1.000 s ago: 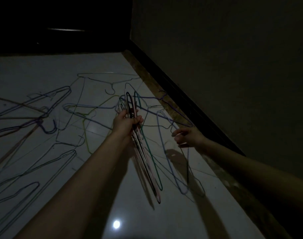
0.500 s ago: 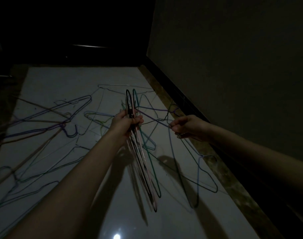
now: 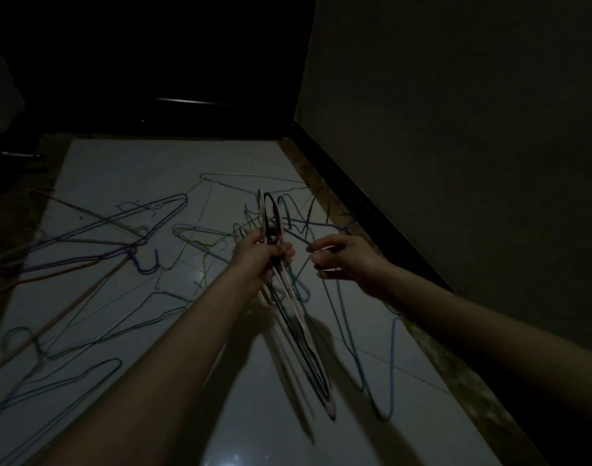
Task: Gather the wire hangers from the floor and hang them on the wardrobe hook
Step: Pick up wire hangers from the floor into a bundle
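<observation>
Hangers gathered so far [image 3: 281,264] stand gripped in the left hand [image 3: 259,255], hooks up. Just right of that bundle, the right hand [image 3: 343,260] pinches a blue hanger [image 3: 365,348] (dangling floorward), nearer for merging.

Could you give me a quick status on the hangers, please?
Left hand grips a bundle of hangers. Right hand pinches a blue hanger. Loose hangers lie on the floor. Wardrobe hook not in view.
</observation>
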The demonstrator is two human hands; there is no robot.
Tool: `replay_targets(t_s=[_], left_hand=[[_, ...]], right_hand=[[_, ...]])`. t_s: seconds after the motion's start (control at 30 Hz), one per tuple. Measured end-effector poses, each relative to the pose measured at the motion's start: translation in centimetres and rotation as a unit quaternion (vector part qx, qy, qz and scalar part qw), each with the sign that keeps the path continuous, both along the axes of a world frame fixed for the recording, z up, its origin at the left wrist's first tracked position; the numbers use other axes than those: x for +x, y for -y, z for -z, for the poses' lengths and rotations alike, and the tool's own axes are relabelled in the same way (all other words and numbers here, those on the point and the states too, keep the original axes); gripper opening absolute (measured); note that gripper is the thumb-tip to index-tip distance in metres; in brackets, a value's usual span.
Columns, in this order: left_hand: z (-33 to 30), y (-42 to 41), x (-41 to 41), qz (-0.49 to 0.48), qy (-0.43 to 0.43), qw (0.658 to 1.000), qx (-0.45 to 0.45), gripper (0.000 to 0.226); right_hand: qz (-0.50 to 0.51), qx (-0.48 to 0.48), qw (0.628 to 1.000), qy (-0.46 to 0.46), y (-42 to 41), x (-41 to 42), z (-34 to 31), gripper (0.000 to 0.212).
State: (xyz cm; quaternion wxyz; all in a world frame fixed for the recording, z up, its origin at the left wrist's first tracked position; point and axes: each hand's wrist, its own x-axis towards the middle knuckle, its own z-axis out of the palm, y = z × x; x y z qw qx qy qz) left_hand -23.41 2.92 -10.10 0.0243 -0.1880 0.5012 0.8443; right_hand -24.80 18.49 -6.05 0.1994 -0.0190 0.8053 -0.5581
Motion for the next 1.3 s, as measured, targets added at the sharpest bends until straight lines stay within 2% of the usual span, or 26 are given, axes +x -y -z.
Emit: replay_targets(t_s=[0.1,0.27,0.37,0.53,0.73,0.97,1.1,1.23,1.3], left_hand=[[-0.2,-0.8,0.1,0.021,-0.005,1.000,-0.007,0.029],[-0.3,-1.7,0.2,0.031,-0.006,0.999,0.000,0.038],[-0.3,-2.2,0.2,0.050,-0.010,0.998,-0.019,0.036],[0.6,-3.1,0.1,0.024,-0.017,0.999,-0.023,0.035],[1.5,-3.6,-0.5,0.016,-0.023,1.000,0.007,0.033],[2.4,-5.4,-1.2,0.037,-0.011,0.999,0.015,0.031],[3.1,-6.3,-1.9,0.042,-0.007,0.999,0.016,0.036],[3.9,-6.9,-2.5,0.050,0.001,0.999,0.000,0.039],[4.4,-6.9,-2.8,0.054,0.004,0.998,-0.010,0.040]], right_hand=[[-0.002,-0.011,1.000,-0.003,1.0,0.4,0.9,0.011],[0.013,-0.032,0.999,-0.005,1.3,0.3,1.6,0.018],[0.024,-0.035,0.999,-0.009,0.7,0.1,2.1,0.017],[0.025,-0.065,0.997,0.021,-0.9,0.4,3.8,0.013],[0.119,0.008,0.991,0.064,-7.4,0.6,8.8,0.009],[0.270,0.112,0.956,0.031,-15.5,2.4,15.6,0.017],[0.325,0.097,0.939,0.046,-16.4,3.2,18.1,0.017],[0.339,0.201,0.917,0.063,-16.3,2.5,20.0,0.024],[0.341,0.203,0.915,0.071,-16.4,1.9,20.5,0.025]])
